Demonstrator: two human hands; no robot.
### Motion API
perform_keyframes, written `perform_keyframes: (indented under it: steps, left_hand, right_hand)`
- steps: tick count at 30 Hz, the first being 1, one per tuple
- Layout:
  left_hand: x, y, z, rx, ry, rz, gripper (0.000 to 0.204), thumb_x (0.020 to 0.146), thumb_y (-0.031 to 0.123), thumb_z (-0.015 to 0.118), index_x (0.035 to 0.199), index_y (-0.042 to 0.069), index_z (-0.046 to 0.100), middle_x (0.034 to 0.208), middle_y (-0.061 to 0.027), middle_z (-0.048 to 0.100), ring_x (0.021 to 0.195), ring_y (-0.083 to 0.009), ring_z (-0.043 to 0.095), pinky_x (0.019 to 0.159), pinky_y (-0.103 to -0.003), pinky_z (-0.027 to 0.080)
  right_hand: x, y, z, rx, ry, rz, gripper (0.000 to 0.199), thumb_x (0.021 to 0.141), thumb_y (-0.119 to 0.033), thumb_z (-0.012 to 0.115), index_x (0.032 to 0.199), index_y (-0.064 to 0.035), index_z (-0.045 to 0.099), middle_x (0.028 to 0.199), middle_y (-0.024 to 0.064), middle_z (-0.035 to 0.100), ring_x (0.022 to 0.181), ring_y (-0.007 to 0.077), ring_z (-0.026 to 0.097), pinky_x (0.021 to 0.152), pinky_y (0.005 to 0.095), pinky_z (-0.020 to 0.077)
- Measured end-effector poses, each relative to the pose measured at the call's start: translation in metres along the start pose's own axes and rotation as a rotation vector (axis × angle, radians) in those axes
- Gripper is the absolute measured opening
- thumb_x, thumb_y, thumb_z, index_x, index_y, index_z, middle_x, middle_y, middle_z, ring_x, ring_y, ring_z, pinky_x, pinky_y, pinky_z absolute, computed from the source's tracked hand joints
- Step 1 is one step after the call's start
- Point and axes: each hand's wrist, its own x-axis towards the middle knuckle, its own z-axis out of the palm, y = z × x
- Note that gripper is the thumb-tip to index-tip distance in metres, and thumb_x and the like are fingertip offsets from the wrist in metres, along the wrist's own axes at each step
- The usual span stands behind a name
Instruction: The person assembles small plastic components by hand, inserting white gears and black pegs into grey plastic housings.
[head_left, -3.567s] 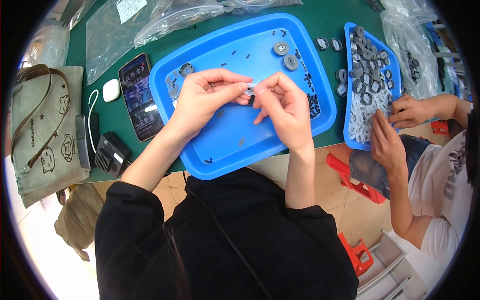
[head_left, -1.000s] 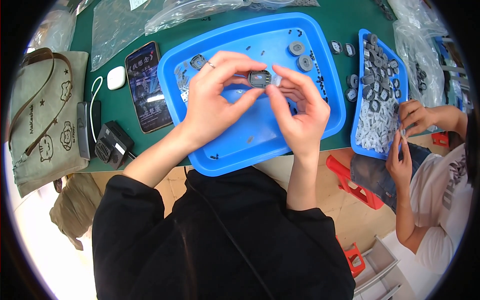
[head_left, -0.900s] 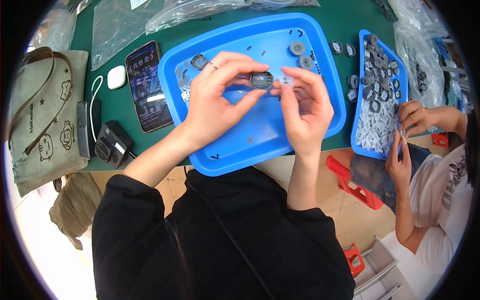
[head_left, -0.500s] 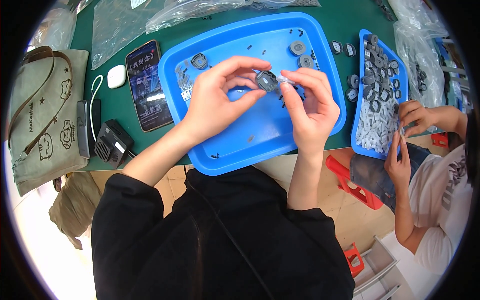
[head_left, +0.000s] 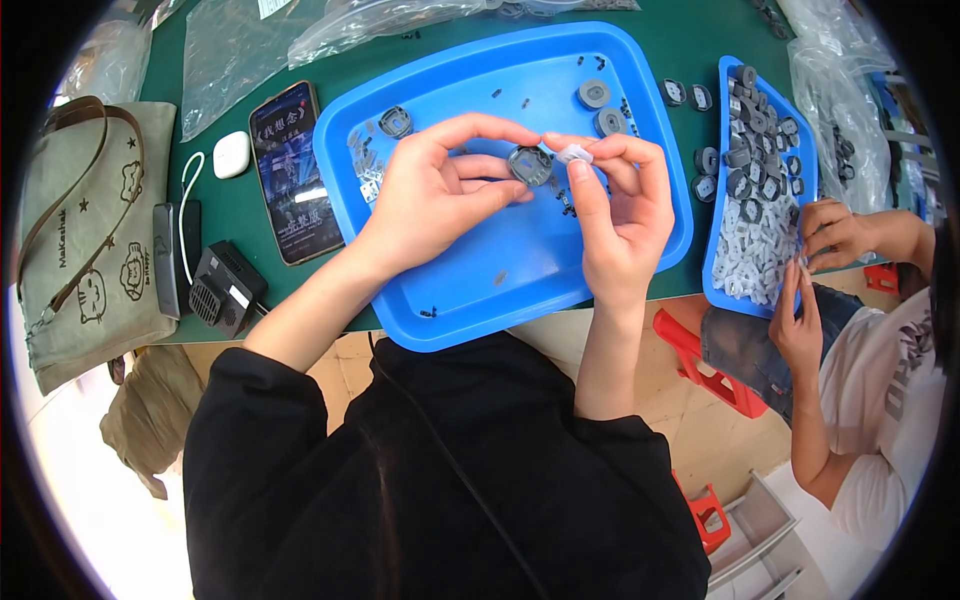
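Observation:
Above the blue tray (head_left: 450,320), my left hand (head_left: 440,190) grips a round dark grey plastic housing (head_left: 530,166) by its edge, its hollow side showing. Close beside it, my right hand (head_left: 627,205) pinches a small whitish plastic piece (head_left: 573,154) between thumb and index finger. The two parts are apart. Inside the tray, another grey housing (head_left: 396,122) lies at the upper left next to small clear pieces (head_left: 370,160). Two round grey parts (head_left: 594,95) rest at the upper right, with tiny black pieces (head_left: 626,110) near them.
A phone (head_left: 297,175), a white case (head_left: 233,155), a black device (head_left: 228,287) and a cloth bag (head_left: 100,230) lie left. On the right, a co-worker's hands (head_left: 835,235) work at a second blue tray (head_left: 712,270) of grey and white parts. Plastic bags (head_left: 400,25) lie behind.
The whitish piece has been turned in my right fingers and now sits slightly higher. The grey housing in my left hand has shifted slightly left and down.

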Motion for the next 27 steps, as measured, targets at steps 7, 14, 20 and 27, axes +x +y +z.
perform_keyframes:
  steps: [7, 14, 20, 27]
  left_hand:
    - [0.0020, 0.0086, -0.0024, -0.267, -0.051, -0.218, 0.038, 0.081, -0.009, 0.060, 0.118, -0.006, 0.052, 0.118, -0.0148, 0.054, 0.100, -0.0219, 0.062, 0.086, -0.034, 0.056]
    - [0.0047, 0.0063, -0.0067, -0.338, -0.035, -0.203, 0.038, 0.084, -0.002, 0.063, 0.120, -0.004, 0.053, 0.122, -0.0141, 0.054, 0.100, -0.0191, 0.061, 0.086, -0.032, 0.055]
    - [0.0049, 0.0056, -0.0086, -0.317, -0.085, -0.255, 0.036, 0.088, 0.004, 0.061, 0.122, -0.005, 0.053, 0.116, -0.0145, 0.059, 0.100, -0.0175, 0.061, 0.088, -0.030, 0.053]
    - [0.0040, 0.0017, -0.0071, -0.308, -0.032, -0.223, 0.035, 0.090, 0.004, 0.058, 0.123, -0.006, 0.053, 0.114, -0.0150, 0.059, 0.102, -0.0182, 0.061, 0.090, -0.031, 0.052]
  right_hand:
    - [0.0059, -0.0011, -0.0013, -0.268, -0.136, -0.157, 0.017, 0.082, -0.003, 0.065, 0.099, -0.0025, 0.060, 0.107, 0.0117, 0.065, 0.102, 0.0226, 0.060, 0.089, 0.0339, 0.0443]
    - [0.0047, -0.0008, -0.0035, -0.282, -0.104, -0.089, 0.014, 0.076, -0.005, 0.070, 0.090, -0.0044, 0.067, 0.103, 0.0096, 0.059, 0.098, 0.0218, 0.058, 0.085, 0.0319, 0.0455]
    - [0.0036, -0.0006, -0.0038, -0.249, -0.079, -0.048, 0.015, 0.074, -0.003, 0.072, 0.088, -0.0049, 0.069, 0.100, 0.0090, 0.060, 0.095, 0.0192, 0.059, 0.082, 0.0297, 0.0460]
    - [0.0046, -0.0047, 0.0019, -0.468, -0.052, -0.169, 0.015, 0.071, -0.003, 0.072, 0.086, -0.0069, 0.070, 0.096, 0.0082, 0.061, 0.086, 0.0195, 0.061, 0.073, 0.0287, 0.0484]
